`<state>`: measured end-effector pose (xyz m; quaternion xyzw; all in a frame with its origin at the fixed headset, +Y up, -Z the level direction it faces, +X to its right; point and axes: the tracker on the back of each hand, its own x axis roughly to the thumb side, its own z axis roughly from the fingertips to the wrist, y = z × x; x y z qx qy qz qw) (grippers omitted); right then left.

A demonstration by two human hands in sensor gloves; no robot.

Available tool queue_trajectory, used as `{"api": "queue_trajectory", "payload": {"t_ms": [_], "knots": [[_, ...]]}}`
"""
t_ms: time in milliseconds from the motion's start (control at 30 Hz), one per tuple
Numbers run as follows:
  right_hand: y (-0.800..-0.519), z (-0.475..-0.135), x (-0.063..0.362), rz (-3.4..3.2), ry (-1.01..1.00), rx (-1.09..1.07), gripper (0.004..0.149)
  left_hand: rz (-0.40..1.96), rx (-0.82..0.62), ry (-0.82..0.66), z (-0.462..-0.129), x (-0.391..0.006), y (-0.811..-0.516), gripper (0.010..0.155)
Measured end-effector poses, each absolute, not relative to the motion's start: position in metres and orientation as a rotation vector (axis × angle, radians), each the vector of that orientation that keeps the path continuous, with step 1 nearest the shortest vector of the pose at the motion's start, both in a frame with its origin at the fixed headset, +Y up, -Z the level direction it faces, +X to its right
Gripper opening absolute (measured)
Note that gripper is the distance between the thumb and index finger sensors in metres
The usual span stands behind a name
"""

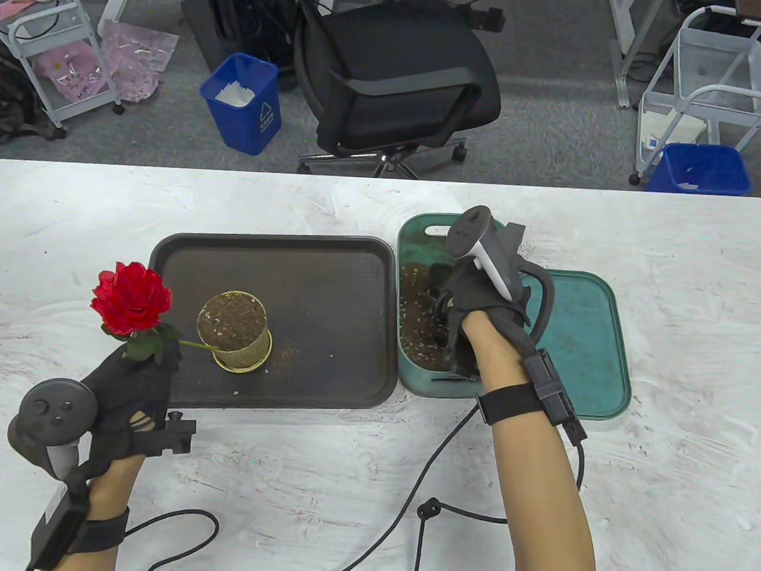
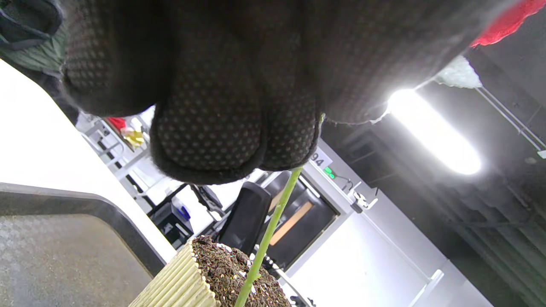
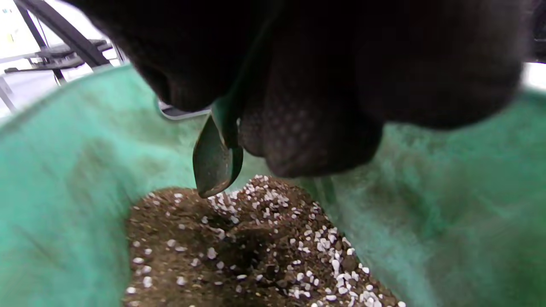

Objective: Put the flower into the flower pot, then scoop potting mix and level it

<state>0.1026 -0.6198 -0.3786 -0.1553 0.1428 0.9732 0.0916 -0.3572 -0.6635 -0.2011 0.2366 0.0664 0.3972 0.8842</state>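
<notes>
Left hand (image 1: 130, 382) pinching flower (image 1: 131, 300) (stem slanting into pot (image 1: 236, 336)), right hand (image 1: 481, 290) gripping scoop (image 3: 215, 157)

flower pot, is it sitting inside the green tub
No, the flower pot stands on the dark tray, left of the green tub.

Red flower (image 1: 131, 298) – green bin (image 1: 414, 369) – brown, white-flecked potting mix (image 3: 256, 251).

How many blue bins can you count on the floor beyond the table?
2. One blue bin stands left of the black office chair; the other blue bin sits at the right, by a white cart, its base hidden by the table edge.
</notes>
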Motion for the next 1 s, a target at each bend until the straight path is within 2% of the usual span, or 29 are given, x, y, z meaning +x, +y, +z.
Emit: {"api": "queue_trajectory", "payload": {"t_ms": [333,567,733,1000], "knots": [[-0.651,-0.402,0.107,2.772,0.646,-0.459,0.052,0.828,0.491,0.148,-0.202,-0.359,-0.664,0.042],[-0.670,-0.404,0.116,2.422,0.934,-0.442,0.053,0.835,0.485,0.144,-0.202,-0.359,-0.664,0.042],[-0.674,-0.397,0.123,2.204,0.985,-0.438,0.054,0.838,0.484,0.142,-0.203,-0.359,-0.663,0.042],[-0.667,-0.370,0.144,1.956,0.853,-0.475,0.054,0.835,0.484,0.135,-0.203,-0.359,-0.663,0.042]]}}
